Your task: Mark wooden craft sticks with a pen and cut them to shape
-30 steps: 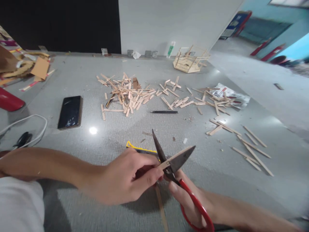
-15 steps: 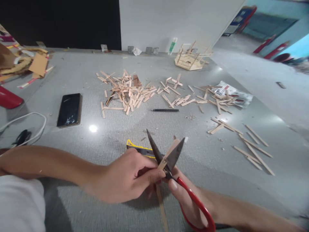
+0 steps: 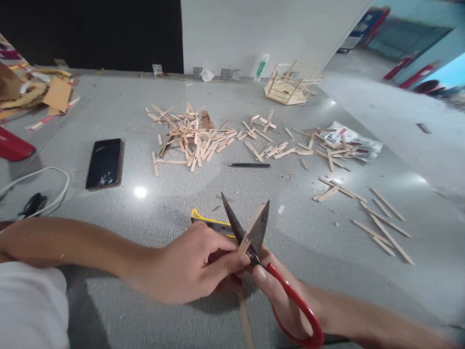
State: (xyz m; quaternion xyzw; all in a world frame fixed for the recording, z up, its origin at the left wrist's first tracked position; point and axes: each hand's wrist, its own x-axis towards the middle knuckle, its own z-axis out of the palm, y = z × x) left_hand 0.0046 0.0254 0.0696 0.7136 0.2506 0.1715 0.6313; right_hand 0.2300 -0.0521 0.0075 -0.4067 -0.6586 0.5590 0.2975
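My left hand [image 3: 196,264] pinches a flat wooden stick [image 3: 251,228] between thumb and fingers. The stick slants up and right between the parted blades of the scissors [image 3: 259,232]. Red handles sit in my right hand [image 3: 278,286], whose fingers are partly hidden behind them. A second thin wooden strip [image 3: 244,315] runs downward from below my hands; whether a hand holds it I cannot tell. Just beyond my left hand lies a yellow and black box cutter [image 3: 212,224], partly covered by the hand and blades.
A heap of wooden sticks [image 3: 196,138] spreads across the table, with longer strips [image 3: 383,220] at right. A black pen-like tool [image 3: 250,165] and a phone [image 3: 104,164] lie nearby. At the back stand a wooden stick frame [image 3: 286,92] and a glue tube [image 3: 261,67].
The scissor blades have come closer together around the stick, the right blade swinging left. My hands have stayed almost in place.
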